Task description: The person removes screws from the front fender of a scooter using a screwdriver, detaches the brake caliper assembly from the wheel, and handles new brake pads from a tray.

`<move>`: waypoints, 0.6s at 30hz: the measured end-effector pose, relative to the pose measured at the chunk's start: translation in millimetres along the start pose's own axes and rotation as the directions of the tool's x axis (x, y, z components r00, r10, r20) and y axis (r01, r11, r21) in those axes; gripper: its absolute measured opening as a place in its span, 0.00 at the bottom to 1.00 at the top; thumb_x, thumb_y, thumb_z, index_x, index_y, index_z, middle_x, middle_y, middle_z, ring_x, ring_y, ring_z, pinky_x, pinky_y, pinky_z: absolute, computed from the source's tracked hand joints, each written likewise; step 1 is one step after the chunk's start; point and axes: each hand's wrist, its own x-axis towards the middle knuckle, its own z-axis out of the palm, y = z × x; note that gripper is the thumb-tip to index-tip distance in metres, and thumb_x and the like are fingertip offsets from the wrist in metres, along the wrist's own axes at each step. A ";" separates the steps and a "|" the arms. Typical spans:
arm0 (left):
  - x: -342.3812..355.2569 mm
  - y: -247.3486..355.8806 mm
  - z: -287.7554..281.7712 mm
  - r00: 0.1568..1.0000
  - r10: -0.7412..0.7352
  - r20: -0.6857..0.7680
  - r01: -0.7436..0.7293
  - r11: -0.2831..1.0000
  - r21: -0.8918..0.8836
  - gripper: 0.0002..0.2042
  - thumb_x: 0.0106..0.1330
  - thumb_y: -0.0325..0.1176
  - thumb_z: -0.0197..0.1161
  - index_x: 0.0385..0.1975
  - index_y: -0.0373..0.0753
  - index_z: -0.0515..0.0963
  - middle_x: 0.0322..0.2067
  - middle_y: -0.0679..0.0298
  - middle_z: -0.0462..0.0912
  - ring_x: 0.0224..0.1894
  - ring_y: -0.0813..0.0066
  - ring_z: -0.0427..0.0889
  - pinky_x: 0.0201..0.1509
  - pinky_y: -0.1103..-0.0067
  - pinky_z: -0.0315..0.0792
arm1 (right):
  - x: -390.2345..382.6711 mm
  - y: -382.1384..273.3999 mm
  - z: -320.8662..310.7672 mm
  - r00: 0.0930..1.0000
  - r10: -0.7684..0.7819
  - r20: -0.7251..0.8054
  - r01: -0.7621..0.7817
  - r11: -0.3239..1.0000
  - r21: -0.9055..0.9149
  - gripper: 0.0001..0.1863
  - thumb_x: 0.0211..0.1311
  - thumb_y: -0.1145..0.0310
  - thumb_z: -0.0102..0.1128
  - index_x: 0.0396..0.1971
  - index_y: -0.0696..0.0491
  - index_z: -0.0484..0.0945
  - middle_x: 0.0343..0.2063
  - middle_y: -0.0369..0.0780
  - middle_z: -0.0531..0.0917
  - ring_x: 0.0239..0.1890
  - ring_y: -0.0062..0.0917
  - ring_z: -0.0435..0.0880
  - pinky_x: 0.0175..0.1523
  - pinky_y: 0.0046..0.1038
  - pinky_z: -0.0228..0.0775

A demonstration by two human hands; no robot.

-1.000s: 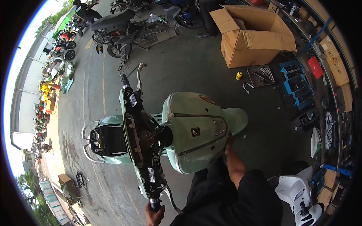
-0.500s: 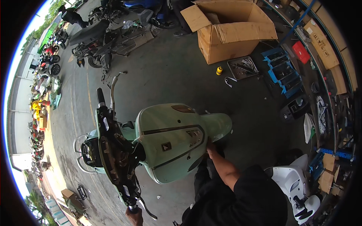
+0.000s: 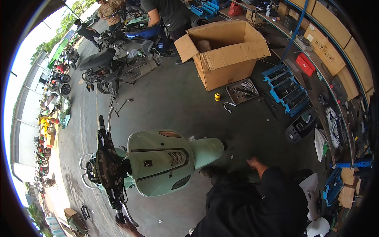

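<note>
The scooter (image 3: 160, 168) stands before me on the floor (image 3: 173, 106), my left hand (image 3: 127, 226) wrapped around its handlebar grip (image 3: 119, 214). My right hand (image 3: 256, 162) hangs apart from the front fender (image 3: 207, 152); I can't tell its finger state. Farther out: a yellow bottle (image 3: 217, 96), then a cardboard box (image 3: 227, 75).

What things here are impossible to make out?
All in the head view:
Box: its floor, hidden by the near wall.
Tools in the tray: too small to tell apart.
White scooter: partly covered by the sleeve.
Left hand: its hold on the grip, too small and dark to judge.
Right hand: its palm, hidden by its own back.
</note>
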 end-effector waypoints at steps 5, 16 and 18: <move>-177.6 1.7 36.8 0.551 -0.699 0.456 0.814 0.331 -0.477 0.29 0.74 0.51 0.54 0.71 0.47 0.61 0.63 0.55 0.73 0.63 0.53 0.73 0.57 0.57 0.72 | -19.9 62.6 -87.0 0.982 0.184 -0.052 -0.182 0.983 0.027 0.26 0.69 0.47 0.55 0.40 0.59 0.84 0.33 0.46 0.87 0.29 0.39 0.88 0.35 0.39 0.80; -584.9 323.3 41.6 -0.336 -0.153 0.929 0.817 0.443 0.369 0.28 0.75 0.48 0.52 0.67 0.36 0.65 0.59 0.51 0.76 0.53 0.55 0.80 0.52 0.57 0.76 | 22.6 -25.7 -225.5 0.988 -0.095 0.122 0.101 0.994 -0.041 0.22 0.68 0.51 0.60 0.45 0.56 0.83 0.34 0.41 0.88 0.32 0.25 0.87 0.44 0.31 0.78; -583.9 355.3 49.8 -0.301 -0.165 0.939 0.823 0.452 0.343 0.27 0.75 0.46 0.53 0.66 0.34 0.66 0.57 0.52 0.78 0.51 0.57 0.82 0.49 0.59 0.77 | 45.0 -57.6 -259.3 0.984 -0.132 0.123 0.140 0.988 -0.061 0.20 0.68 0.51 0.60 0.43 0.55 0.83 0.34 0.40 0.88 0.30 0.23 0.87 0.41 0.30 0.78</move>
